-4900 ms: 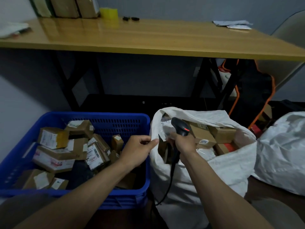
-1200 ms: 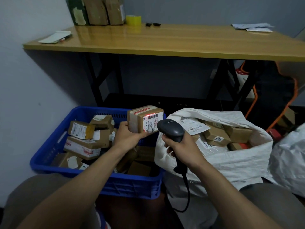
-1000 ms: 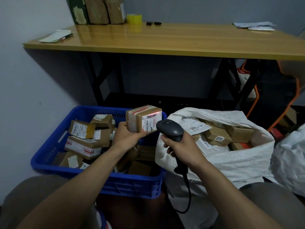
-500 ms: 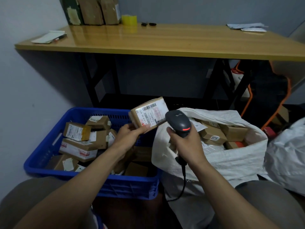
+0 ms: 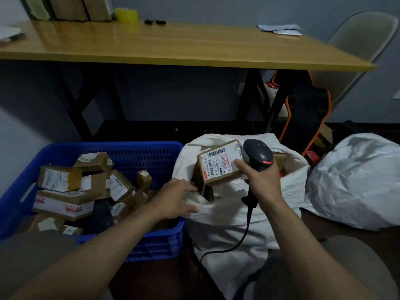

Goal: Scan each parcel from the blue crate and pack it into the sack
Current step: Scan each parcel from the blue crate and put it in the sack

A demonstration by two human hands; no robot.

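One labelled cardboard parcel [image 5: 218, 167] sits in the open mouth of the white woven sack [image 5: 227, 224], right of frame centre. Its label faces up toward the camera. Its long axis runs left to right and rises toward the right, with the barcode strip along the upper edge. What supports it from below cannot be seen. The right hand [image 5: 263, 182] has its fingers wrapped closed around the handle of one black barcode scanner [image 5: 257, 153], and its thumb [image 5: 239, 165] lies extended on the right end of the parcel label. The scanner handle is roughly upright, the head is just beside the parcel's right end, a red light shows on the head, and the cable hangs down the front of the sack. The left hand [image 5: 173, 201] is at centre frame, between the sack's near rim and the right wall of the blue crate [image 5: 134, 148]. Its fingers [image 5: 188, 188] are nearly straight, pointing right, and hold nothing. They are blurred, so contact with the sack cloth is uncertain. The crate, lower left, holds a jumble of boxed parcels [image 5: 60, 178]. At least nine are countable, but overlaps prevent an exact count. One second white sack [image 5: 357, 180] lies at far right. One wooden table [image 5: 194, 44] spans the top of the frame, with one chair [image 5: 359, 37] at upper right.
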